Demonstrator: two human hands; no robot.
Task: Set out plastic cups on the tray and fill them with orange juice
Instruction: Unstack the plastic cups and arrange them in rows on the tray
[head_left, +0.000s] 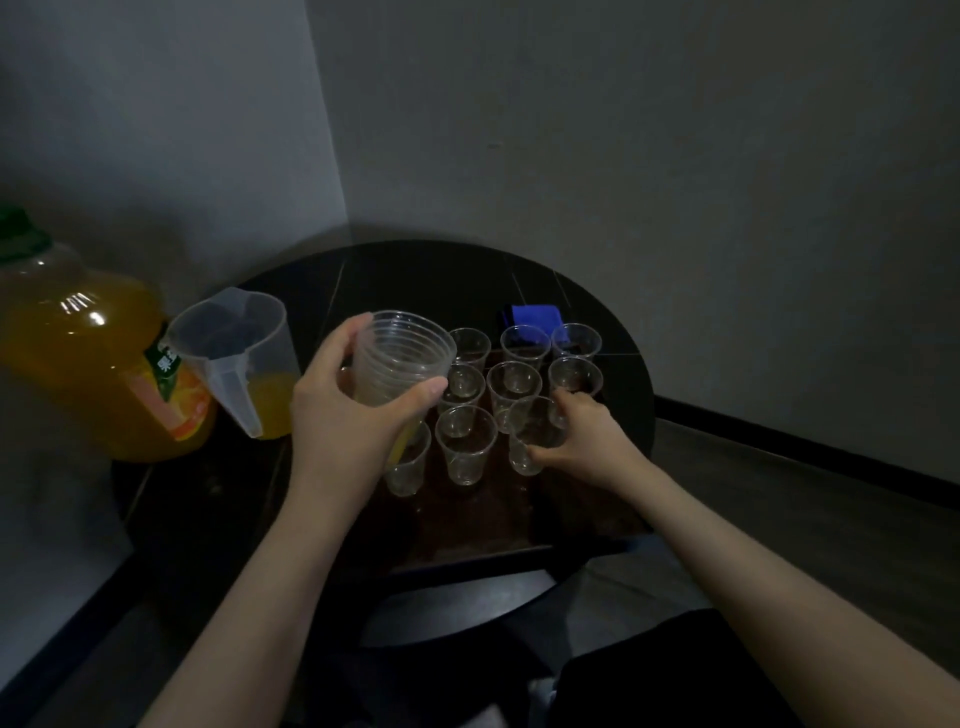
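At the far left stands a big bottle of orange juice (78, 353) with a green cap, mostly full. Just to its right a clear measuring jug (234, 358) holds a little juice at the bottom. Next comes the left hand (343, 415), its fingers (421, 392) and thumb wrapped around a nested stack of plastic cups (397, 358), held above the left edge of the dark tray (467, 525). On the tray, which sits on the round black table (311, 291), about nine single cups already stand upright in rough rows, all of them looking empty. The right hand (587, 436) grips one more cup (532, 436) at the near right of the group, apparently setting it down. A blue cloth (532, 317) lies behind the cups. Judging by this, the setting-out is well advanced but the stack is not used up, and the pouring has not begun.
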